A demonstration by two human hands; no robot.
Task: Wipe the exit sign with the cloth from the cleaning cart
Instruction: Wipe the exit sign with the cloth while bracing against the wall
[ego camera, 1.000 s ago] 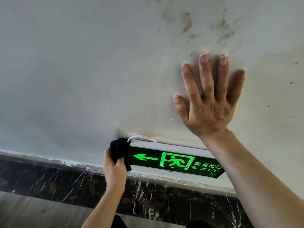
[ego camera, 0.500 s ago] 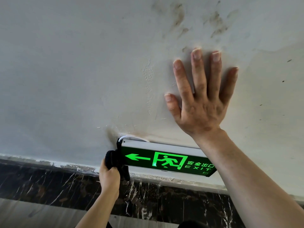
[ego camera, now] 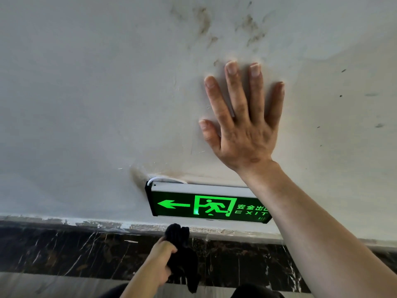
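Note:
A lit green exit sign [ego camera: 206, 206] with an arrow and a running figure is fixed low on a stained white wall [ego camera: 86, 104]. Its right end is hidden behind my right forearm. My left hand [ego camera: 160, 262] is below the sign, closed around a bunched black cloth [ego camera: 182, 254] that hangs down and does not touch the sign. My right hand [ego camera: 242, 123] lies flat on the wall above the sign, fingers spread, holding nothing.
A white cable [ego camera: 165, 179] loops out behind the sign's top left corner. Below the wall runs a dark marble skirting [ego camera: 64, 248] with chipped paint along its upper edge. Brown smudges [ego camera: 204, 20] mark the wall above my right hand.
My left hand has dropped with the cloth from the sign's left end to below its lower edge. The sign's left end now shows fully. My right hand stays flat on the wall.

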